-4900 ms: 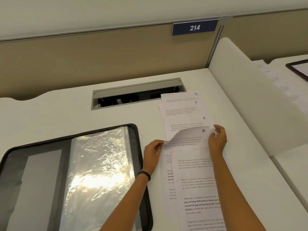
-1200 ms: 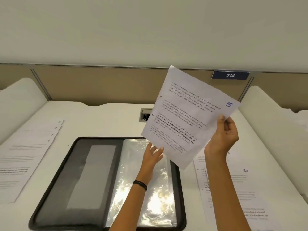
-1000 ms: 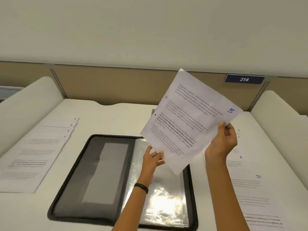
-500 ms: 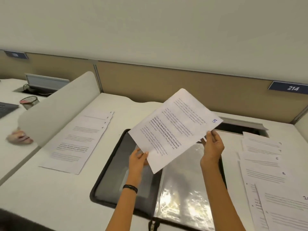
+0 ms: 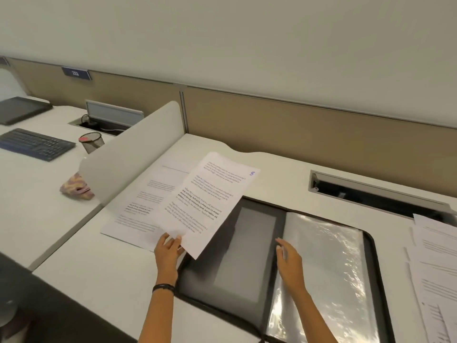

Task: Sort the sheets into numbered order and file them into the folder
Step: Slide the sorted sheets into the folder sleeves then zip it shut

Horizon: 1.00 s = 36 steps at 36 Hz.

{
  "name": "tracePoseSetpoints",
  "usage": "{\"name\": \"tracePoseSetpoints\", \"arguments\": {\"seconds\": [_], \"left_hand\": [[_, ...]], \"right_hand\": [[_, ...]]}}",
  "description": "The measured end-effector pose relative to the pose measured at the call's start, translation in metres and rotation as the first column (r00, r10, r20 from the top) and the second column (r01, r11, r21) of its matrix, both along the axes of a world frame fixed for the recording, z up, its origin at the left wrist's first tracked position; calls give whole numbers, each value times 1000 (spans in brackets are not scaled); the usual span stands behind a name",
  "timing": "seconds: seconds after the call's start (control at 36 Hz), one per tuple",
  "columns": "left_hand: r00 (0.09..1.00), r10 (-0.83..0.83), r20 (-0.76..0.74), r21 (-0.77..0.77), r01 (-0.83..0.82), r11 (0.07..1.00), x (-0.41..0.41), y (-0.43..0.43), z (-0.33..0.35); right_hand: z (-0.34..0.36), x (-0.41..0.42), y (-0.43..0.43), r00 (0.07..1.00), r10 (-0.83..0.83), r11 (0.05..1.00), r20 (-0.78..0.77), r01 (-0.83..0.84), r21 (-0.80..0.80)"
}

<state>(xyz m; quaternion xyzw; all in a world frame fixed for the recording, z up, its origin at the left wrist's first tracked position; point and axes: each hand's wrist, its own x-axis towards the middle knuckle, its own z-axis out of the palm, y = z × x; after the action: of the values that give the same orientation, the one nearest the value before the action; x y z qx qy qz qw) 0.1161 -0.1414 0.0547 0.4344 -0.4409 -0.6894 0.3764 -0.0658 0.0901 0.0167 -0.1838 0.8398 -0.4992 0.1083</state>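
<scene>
White printed sheet marked 5 [image 5: 207, 201]: a handwritten blue 5 sits at its far right corner. It is held at a slant, its far part over the left pile and its near right edge overhanging the folder's left cover. Whether it touches the pile cannot be told.
Left hand [image 5: 168, 251]: fingers pinch the sheet's near corner. A black wristband [image 5: 163, 288] circles the wrist.
Right hand [image 5: 289, 258]: fingers straight and close together, holding nothing, over the folder's spine at the inner edge of the sleeves. Contact cannot be told.
Black zip folder [image 5: 257, 248]: open flat on the white counter [image 5: 99, 280], with a grey panel inside the left cover and glossy clear plastic sleeves [image 5: 324, 268] on the right half.
Left pile of printed sheets [image 5: 138, 211]: on the counter just beside the folder, along the white curved divider [image 5: 128, 154].
Right pile of printed sheets [image 5: 435, 256]: fanned on the counter, right of the folder.
Grey-framed cable slot [image 5: 371, 194]: set into the counter behind the folder.
Neighbouring counter [image 5: 32, 194]: carries a dark keyboard [image 5: 37, 144] and a mesh cup [image 5: 91, 142].
</scene>
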Motion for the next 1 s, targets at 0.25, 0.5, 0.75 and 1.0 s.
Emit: {"name": "tracePoseSetpoints", "arguments": {"seconds": [0.25, 0.5, 0.75, 1.0], "left_hand": [[982, 169, 87, -13, -169, 986, 42, -46, -22], [960, 265, 87, -84, -258, 963, 81, -78, -33], [946, 299, 124, -112, -286, 952, 101, -97, -43], [931, 314, 187, -106, -299, 948, 100, -101, -45]], "right_hand": [[-30, -1, -11, 958, 151, 920, -245, -45, 390], [-30, 2, -14, 949, 121, 927, -291, -3, 376], [-34, 3, -17, 953, 94, 929, -288, 20, 369], [-33, 3, -16, 943, 122, 907, -309, 20, 420]]}}
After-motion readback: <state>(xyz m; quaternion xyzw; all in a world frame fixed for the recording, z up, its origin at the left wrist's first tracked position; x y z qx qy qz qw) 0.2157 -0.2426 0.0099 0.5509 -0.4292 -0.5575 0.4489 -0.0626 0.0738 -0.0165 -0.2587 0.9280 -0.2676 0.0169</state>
